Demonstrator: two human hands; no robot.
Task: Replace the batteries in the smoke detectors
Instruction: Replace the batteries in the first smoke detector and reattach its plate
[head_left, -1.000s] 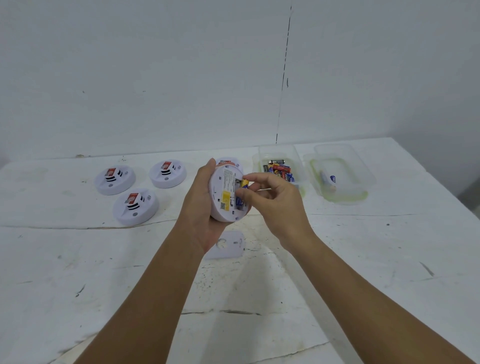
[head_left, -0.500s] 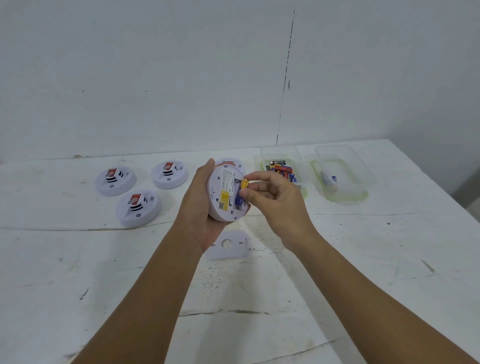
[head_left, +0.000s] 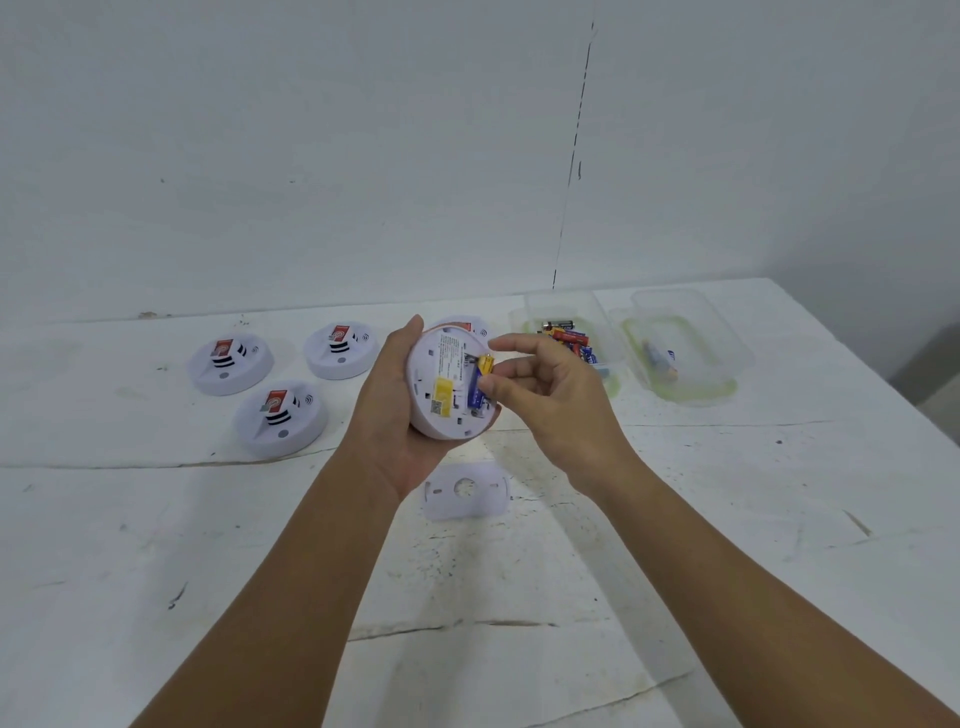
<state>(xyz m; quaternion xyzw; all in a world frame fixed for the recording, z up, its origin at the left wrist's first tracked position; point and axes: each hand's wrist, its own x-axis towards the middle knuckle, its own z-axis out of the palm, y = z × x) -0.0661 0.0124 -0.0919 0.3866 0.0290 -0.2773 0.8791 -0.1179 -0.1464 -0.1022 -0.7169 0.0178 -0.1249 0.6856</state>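
My left hand (head_left: 387, 410) grips a round white smoke detector (head_left: 441, 387) above the table, its back turned up towards me. A blue and yellow battery (head_left: 480, 383) sits in the open compartment, its yellow end raised. My right hand (head_left: 545, 395) pinches that battery between thumb and curled fingers. The detector's white mounting plate (head_left: 466, 491) lies flat on the table just below my hands. Another detector (head_left: 462, 327) shows partly behind the held one.
Three white smoke detectors (head_left: 231, 361) (head_left: 340, 349) (head_left: 280, 418) sit face up at the left. A clear tub (head_left: 605, 343) with several batteries stands at the right, beside a second clear tub (head_left: 691, 353) holding one battery. The table's right edge (head_left: 883, 384) falls away.
The yellow end of the battery has tipped further up out of the compartment under my right hand's fingers. My left hand keeps the detector in the same place.
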